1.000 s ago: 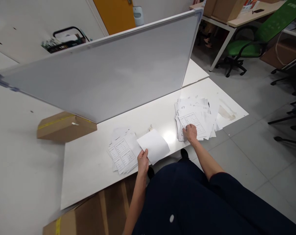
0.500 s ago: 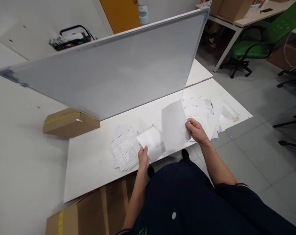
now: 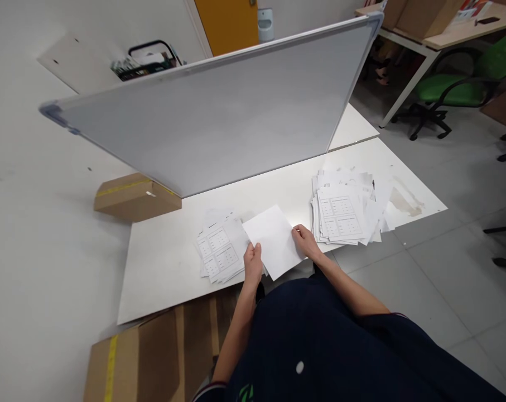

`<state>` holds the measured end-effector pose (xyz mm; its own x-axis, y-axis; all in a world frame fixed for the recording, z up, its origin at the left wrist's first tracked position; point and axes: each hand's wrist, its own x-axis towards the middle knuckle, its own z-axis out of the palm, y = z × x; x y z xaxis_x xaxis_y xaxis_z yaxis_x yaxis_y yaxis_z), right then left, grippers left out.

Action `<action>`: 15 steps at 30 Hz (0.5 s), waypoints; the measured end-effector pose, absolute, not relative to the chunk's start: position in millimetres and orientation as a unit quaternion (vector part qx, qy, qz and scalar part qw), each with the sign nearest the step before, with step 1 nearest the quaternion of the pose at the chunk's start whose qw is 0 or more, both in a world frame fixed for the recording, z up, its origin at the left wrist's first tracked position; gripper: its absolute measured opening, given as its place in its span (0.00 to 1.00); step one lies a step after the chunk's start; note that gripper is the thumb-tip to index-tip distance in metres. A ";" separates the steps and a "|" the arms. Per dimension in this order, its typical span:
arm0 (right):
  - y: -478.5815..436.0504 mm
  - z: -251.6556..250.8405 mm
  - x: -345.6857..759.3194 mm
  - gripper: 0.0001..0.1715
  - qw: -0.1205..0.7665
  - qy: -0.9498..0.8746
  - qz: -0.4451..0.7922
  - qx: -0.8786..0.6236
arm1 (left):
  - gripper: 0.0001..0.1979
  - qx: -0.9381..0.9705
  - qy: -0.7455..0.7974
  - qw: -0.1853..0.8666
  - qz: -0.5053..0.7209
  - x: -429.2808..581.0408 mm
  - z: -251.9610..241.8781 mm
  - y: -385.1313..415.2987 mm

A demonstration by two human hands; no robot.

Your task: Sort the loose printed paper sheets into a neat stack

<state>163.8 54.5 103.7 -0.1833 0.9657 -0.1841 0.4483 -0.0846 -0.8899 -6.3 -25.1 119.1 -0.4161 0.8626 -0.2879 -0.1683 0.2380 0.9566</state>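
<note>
A white sheet of paper [image 3: 274, 241] is held in front of me above the table's near edge, its visible face blank. My left hand [image 3: 253, 263] pinches its left edge, thumb on top. On its right edge my right hand [image 3: 305, 241] is closed with the fingers at the paper. Whether more than one sheet is held, I cannot tell. Left of my left hand lies a pile of printed sheets [image 3: 222, 251] with boxed tables. To the right of my right hand sits a larger, untidy pile of printed papers [image 3: 342, 215].
A whiteboard [image 3: 219, 117] stands along the back of the white table [image 3: 160, 268]. One cardboard box [image 3: 138, 201] is at the table's back left, and a larger carton [image 3: 152, 357] is below the front edge. A green chair [image 3: 449, 89] stands at the far right.
My right hand has moved left, bringing its sheet over against the one in my left hand. The right pile is now uncovered. The view has shifted slightly.
</note>
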 end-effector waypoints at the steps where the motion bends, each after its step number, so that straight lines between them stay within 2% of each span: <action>1: 54.6 104.3 164.0 0.15 0.278 -0.618 0.464 -0.569 | 0.19 0.281 0.635 0.460 0.554 -7.2 119.3 -26.0; 4: 62.4 109.4 169.7 0.22 0.289 -0.623 0.480 -0.546 | 0.15 0.317 0.639 0.440 0.545 -11.9 120.7 -28.8; 6: 71.1 114.2 175.2 0.30 0.274 -0.623 0.539 -0.496 | 0.13 0.350 0.641 0.436 0.525 -15.6 122.9 -30.1; 7: 75.3 116.7 177.4 0.30 0.255 -0.621 0.582 -0.459 | 0.13 0.366 0.643 0.433 0.514 -17.4 124.3 -30.5; 10: 82.3 122.6 179.7 0.21 0.219 -0.610 0.666 -0.371 | 0.12 0.397 0.650 0.420 0.493 -21.7 127.4 -31.5; 15: 74.0 114.9 174.6 0.12 0.275 -0.654 0.583 -0.396 | 0.11 0.420 0.644 0.409 0.492 -25.6 117.9 -33.7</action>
